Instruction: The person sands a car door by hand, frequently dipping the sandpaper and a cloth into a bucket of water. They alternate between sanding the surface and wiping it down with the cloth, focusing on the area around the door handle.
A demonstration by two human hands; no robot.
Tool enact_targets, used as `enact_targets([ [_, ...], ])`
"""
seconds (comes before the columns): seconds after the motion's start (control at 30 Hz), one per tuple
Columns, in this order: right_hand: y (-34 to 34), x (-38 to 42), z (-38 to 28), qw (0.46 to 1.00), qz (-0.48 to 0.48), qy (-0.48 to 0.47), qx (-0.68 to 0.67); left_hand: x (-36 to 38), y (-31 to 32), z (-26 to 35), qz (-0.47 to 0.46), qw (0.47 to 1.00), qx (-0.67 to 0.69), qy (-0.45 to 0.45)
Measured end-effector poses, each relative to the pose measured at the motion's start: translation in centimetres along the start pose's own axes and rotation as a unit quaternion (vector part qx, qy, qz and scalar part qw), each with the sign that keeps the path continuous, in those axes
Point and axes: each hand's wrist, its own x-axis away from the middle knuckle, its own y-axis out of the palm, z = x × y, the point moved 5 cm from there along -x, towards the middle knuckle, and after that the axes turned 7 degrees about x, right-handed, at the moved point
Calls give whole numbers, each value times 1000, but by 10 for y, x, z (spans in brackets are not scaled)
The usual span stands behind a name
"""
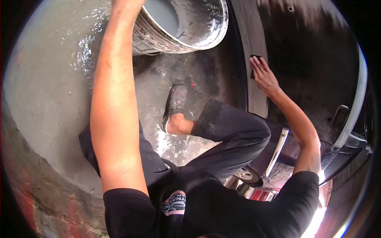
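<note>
At the top edge my left hand (129,4) meets the rim of a large, stained bucket (180,47); its fingers lie outside the frame, so their grip is hidden. The bucket appears tilted, with cloudy grey water (162,18) inside. My right hand (265,77) lies with fingers extended and close together on a dull grey strip (258,97) of a dark car's bodywork. Under those fingers is a piece of black sandpaper (253,74), pressed against the strip; its edges show at the fingertips and beside the palm.
The dark car panel (309,63) fills the right side, with a door handle (342,119) and a wheel (247,174) lower down. Wet concrete floor (51,87) spreads at left. My bent leg and clog-clad foot (177,99) are between the bucket and my body.
</note>
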Motion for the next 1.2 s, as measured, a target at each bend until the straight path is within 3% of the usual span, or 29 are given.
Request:
enact_targets([
  [0.1,-11,-44,48,999,-13,-21,-35,2,1,1,-13,1000,4,26],
  [0.17,-21,-120,101,996,-17,81,36,1,0,-6,32,999,7,19],
  [0.27,-18,-157,115,987,5,147,66,1,0,-5,34,999,8,21],
  [0.33,-27,-100,70,994,-45,97,27,4,-4,-1,13,1000,12,8],
  [0.43,3,-9,-5,999,-2,29,-13,2,3,-5,2,1000,2,13],
  [0.5,-6,-24,18,995,-42,-8,-85,-8,2,-10,13,999,-19,34],
  [0.57,-23,-77,61,999,2,48,-25,-3,2,-11,15,996,-10,84],
  [0.63,-27,-131,95,992,22,120,20,-4,2,-14,10,996,-27,79],
  [0.73,-32,-113,76,991,10,134,23,4,2,-3,-10,999,-8,42],
  [0.77,-28,-87,52,995,-19,96,4,2,-3,1,-6,1000,21,17],
  [0.83,-10,-13,-14,996,-70,31,-36,-3,2,-8,21,998,9,55],
  [0.87,-15,11,-27,998,-33,15,-48,-2,1,-7,42,995,-6,90],
  [0.9,-1,14,-24,998,-35,16,-49,-3,-2,-12,40,995,-4,90],
  [0.97,-12,-10,16,995,-88,-43,-32,-7,6,-25,-6,993,-119,-6],
  [1.0,-26,-40,51,998,-63,24,-14,1,1,-10,2,995,-63,73],
  [1.03,-34,-77,85,995,-36,90,8,-4,-1,-14,-37,998,-46,9],
  [1.1,-21,-122,117,983,4,182,-35,2,-4,-5,-28,998,18,50],
  [1.13,-19,-110,106,982,-1,186,-42,-33,3,-73,-10,993,102,-50],
  [1.2,-26,-62,70,989,9,147,-4,-92,15,-202,83,925,286,-235],
])
